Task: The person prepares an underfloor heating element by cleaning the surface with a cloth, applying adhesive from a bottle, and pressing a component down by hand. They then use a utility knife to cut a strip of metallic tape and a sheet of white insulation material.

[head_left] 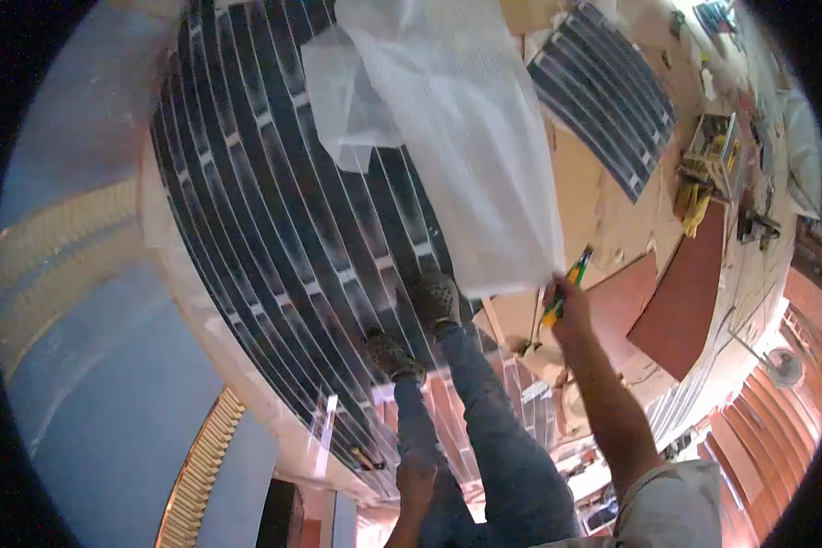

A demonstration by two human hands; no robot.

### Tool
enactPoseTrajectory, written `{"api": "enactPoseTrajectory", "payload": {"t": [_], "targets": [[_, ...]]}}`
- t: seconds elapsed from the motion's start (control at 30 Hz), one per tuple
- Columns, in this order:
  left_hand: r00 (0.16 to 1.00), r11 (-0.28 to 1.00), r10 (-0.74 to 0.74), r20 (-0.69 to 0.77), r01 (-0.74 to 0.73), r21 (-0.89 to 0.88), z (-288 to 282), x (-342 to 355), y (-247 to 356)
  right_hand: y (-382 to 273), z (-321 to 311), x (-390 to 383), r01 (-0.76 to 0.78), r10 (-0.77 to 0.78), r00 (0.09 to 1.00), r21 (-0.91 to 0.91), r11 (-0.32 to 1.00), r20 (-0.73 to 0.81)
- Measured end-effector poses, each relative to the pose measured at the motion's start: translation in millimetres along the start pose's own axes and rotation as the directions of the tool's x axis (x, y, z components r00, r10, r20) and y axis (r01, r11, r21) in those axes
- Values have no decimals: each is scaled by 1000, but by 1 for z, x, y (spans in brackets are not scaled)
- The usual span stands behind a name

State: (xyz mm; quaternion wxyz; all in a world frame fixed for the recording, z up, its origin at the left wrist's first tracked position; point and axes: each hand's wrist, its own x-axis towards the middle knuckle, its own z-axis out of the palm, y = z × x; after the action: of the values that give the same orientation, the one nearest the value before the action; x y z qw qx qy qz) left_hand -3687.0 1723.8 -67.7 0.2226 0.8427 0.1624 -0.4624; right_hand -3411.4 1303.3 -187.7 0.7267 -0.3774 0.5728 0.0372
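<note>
A white translucent sheet [466, 137] lies over black striped film [274, 201] on the floor, its near corner drawn toward my right side. My right hand [571, 309] is closed at that corner and also holds a green, yellow and black utility knife [578, 267]. The knife points away from me, beside the sheet's edge. Low by my leg is my left hand [416, 479]; its fingers are too unclear to read. Both my shoes [434, 300] stand on the black film.
A separate piece of striped film [607, 96] lies on cardboard [580, 192] at the far right. Reddish-brown sheets [680, 310] lie nearer. Beyond them stands an open toolbox [712, 151] with yellow gloves [694, 208]. A hammer [367, 458] lies near the left wall [110, 384].
</note>
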Motion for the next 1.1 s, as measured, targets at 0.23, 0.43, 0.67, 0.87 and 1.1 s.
{"api": "enactPoseTrajectory", "payload": {"t": [0.23, 0.43, 0.67, 0.87, 1.1], "targets": [[998, 757, 43, -39, -58, -650, -157, 177, 130, 0, 37, -246, -294, 286, 953, 75, 953, 103], [963, 386, 258, 75, -32, -922, -318, 253, 282, -28, 51, -370, -207, 345, 925, -551, 808, 158], [935, 605, 325, -143, -322, -728, -367, 201, 338, 40, 57, -413, -57, 420, 794, -635, 771, 439], [819, 806, 304, -486, -493, -328, -468, 174, 196, -10, 94, -434, 50, 413, 673, -596, 802, 613], [783, 923, 255, -567, -372, -97, -592, 74, 161, -129, 66, -349, 193, 7, 910, -438, 878, 415]]}}
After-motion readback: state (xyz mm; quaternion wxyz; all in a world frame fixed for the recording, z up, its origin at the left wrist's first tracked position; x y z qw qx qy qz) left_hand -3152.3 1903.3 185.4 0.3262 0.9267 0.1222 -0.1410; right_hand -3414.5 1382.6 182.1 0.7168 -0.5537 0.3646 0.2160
